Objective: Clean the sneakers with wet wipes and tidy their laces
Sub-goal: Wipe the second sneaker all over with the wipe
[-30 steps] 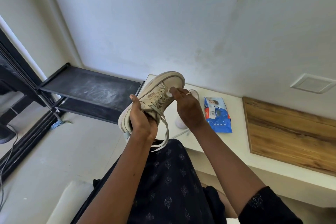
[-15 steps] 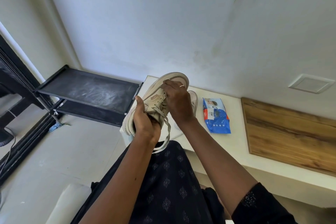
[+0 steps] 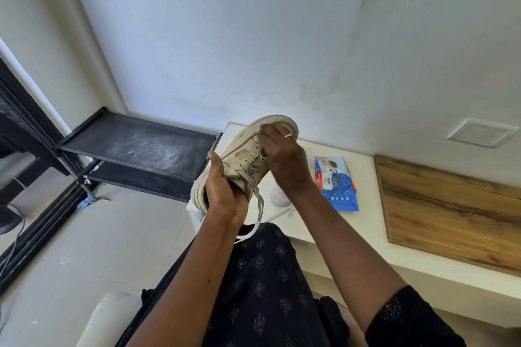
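I hold a beige sneaker [image 3: 242, 155] in the air over the left end of the white table [image 3: 338, 236], sole to the left and toe pointing up. My left hand [image 3: 222, 191] grips its heel end. My right hand [image 3: 282, 158] presses curled fingers against the toe cap, closed on a wet wipe that is hidden under them. A loose lace [image 3: 258, 214] hangs from the sneaker toward my lap. A second, white sneaker [image 3: 278, 196] stands on the table, mostly behind my right wrist. The blue wet-wipe pack [image 3: 337, 186] lies flat to its right.
A wooden board [image 3: 451, 205] covers the table's right part. A black two-tier shelf rack [image 3: 135, 146] stands left of the table against the wall. A white wall plate [image 3: 482, 132] sits above the board. My dark patterned clothing fills the lower middle.
My right hand slid up from the laces and side of the sneaker onto the toe cap, covering the white wipe seen at its fingertips before. My left hand tilted the sneaker slightly more upright.
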Tool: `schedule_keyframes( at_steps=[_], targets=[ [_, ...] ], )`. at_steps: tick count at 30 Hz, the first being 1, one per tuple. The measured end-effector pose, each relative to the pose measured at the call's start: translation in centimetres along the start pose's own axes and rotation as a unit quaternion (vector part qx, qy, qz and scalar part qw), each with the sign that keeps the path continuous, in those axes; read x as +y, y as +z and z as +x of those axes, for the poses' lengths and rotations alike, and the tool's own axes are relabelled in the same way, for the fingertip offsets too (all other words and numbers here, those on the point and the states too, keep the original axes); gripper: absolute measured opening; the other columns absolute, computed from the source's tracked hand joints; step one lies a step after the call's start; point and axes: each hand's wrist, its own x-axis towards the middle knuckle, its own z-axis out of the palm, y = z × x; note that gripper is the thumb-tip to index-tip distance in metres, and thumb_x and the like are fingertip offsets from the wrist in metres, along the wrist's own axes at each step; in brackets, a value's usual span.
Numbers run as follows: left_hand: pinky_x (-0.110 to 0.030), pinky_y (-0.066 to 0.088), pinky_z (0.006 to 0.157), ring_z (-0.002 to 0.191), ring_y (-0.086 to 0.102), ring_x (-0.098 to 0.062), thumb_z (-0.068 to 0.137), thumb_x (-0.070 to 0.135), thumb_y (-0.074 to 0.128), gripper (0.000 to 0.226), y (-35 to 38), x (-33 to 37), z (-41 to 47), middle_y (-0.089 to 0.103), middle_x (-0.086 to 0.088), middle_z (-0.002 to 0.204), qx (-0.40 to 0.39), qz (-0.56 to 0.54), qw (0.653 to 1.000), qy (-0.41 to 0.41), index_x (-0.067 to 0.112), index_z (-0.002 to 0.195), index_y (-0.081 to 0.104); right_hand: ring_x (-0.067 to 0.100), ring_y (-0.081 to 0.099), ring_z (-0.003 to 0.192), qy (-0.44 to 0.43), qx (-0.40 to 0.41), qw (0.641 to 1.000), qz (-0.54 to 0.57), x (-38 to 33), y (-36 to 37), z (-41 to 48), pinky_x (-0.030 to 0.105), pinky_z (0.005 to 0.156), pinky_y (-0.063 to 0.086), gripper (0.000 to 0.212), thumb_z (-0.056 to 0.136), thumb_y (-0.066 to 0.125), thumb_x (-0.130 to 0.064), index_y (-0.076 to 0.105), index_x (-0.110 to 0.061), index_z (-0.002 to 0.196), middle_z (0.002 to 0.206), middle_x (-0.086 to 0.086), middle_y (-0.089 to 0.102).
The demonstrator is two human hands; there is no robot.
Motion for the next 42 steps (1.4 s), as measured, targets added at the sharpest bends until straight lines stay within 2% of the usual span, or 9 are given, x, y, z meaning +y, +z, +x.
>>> schedule_keyframes(
  at_steps=[10,15,20,26,30,33,35,37,42],
  targets=[
    [-0.043,0.04,0.106,0.116,0.057,-0.034,0.094,0.058,0.037,0.073,-1.5,-0.4,3.1,0.057,-0.024,0.127,0.028,-0.128,0.991,-0.032,-0.005,0.127,0.052,0.024,0.071,0.081,0.247,0.11,0.949,0.162,1.0,2.1,-0.9,0.034,0.069,0.058,0.031,0.071,0.061,0.018,0.074,0.0,0.093,0.094,0.012,0.072],
    [-0.042,0.041,0.106,0.122,0.053,-0.036,0.095,0.06,0.028,0.078,-1.7,-0.8,4.8,0.054,-0.028,0.129,0.029,-0.144,0.988,-0.05,-0.007,0.131,0.047,0.024,0.07,0.089,0.212,0.1,0.953,0.19,-2.6,4.0,-3.8,0.031,0.078,0.055,0.028,0.071,0.059,0.012,0.074,0.0,0.091,0.094,0.014,0.072],
    [-0.021,0.015,0.115,0.126,0.033,-0.009,0.089,0.066,0.035,0.089,-4.8,-2.0,8.4,0.041,-0.016,0.144,0.034,-0.178,0.979,-0.092,-0.016,0.104,0.065,0.022,0.069,0.088,0.286,0.104,0.923,0.235,-3.6,5.7,-5.7,0.017,0.086,0.048,0.033,0.064,0.057,0.015,0.075,0.0,0.087,0.092,0.013,0.072],
    [-0.021,0.028,0.106,0.1,0.052,-0.012,0.091,0.062,0.039,0.086,-7.4,-3.6,12.5,0.058,-0.021,0.109,0.085,-0.232,0.96,-0.13,-0.019,0.088,0.067,0.018,0.069,0.083,0.315,0.034,0.904,0.285,-2.5,7.3,-6.7,0.013,0.082,0.049,0.035,0.063,0.057,0.021,0.075,0.0,0.084,0.088,0.01,0.073],
    [-0.005,0.046,0.059,0.052,0.053,-0.008,0.09,0.054,0.05,0.075,-6.7,-4.1,14.8,0.051,-0.01,0.08,0.104,-0.293,0.937,-0.161,-0.021,0.087,0.059,0.011,0.066,0.084,0.544,0.007,0.756,0.365,-0.6,8.9,-5.8,0.018,0.083,0.052,0.026,0.079,0.062,0.012,0.075,-0.01,0.081,0.085,-0.001,0.072],
    [-0.01,0.047,0.085,0.098,0.058,-0.012,0.088,0.045,0.057,0.068,-5.6,-4.7,17.3,0.056,-0.017,0.103,0.128,-0.244,0.946,-0.169,-0.013,0.121,0.049,0.018,0.064,0.078,0.688,0.056,0.554,0.466,1.1,11.0,-5.2,0.039,0.078,0.056,0.034,0.084,0.056,0.014,0.068,-0.017,0.076,0.08,0.002,0.067],
    [-0.014,0.03,0.107,0.116,0.047,-0.009,0.068,0.025,0.081,0.065,-5.3,-5.0,18.6,0.056,-0.018,0.106,0.099,-0.222,0.954,-0.174,-0.013,0.113,0.054,0.017,0.06,0.077,0.716,0.094,0.462,0.515,1.8,11.4,-4.5,0.035,0.068,0.055,0.03,0.087,0.05,0.015,0.064,-0.011,0.081,0.084,0.007,0.064],
    [-0.009,0.021,0.107,0.109,0.04,-0.005,0.048,0.002,0.092,0.061,-5.0,-5.5,20.2,0.052,-0.011,0.098,0.094,-0.198,0.96,-0.176,-0.01,0.099,0.061,0.02,0.059,0.082,0.726,0.117,0.422,0.531,3.1,12.4,-4.1,0.034,0.066,0.054,0.028,0.09,0.048,0.014,0.063,-0.009,0.085,0.092,0.01,0.062],
    [-0.019,0.036,0.095,0.077,0.047,-0.012,0.06,0.0,0.072,0.016,-5.7,-7.2,24.9,0.051,-0.008,0.084,0.163,-0.198,0.955,-0.151,-0.005,0.073,0.064,0.024,0.06,0.09,0.748,0.115,0.399,0.518,4.5,16.0,-4.5,0.037,0.07,0.056,0.028,0.09,0.048,0.013,0.064,-0.009,0.086,0.098,0.012,0.063]
  ],
)
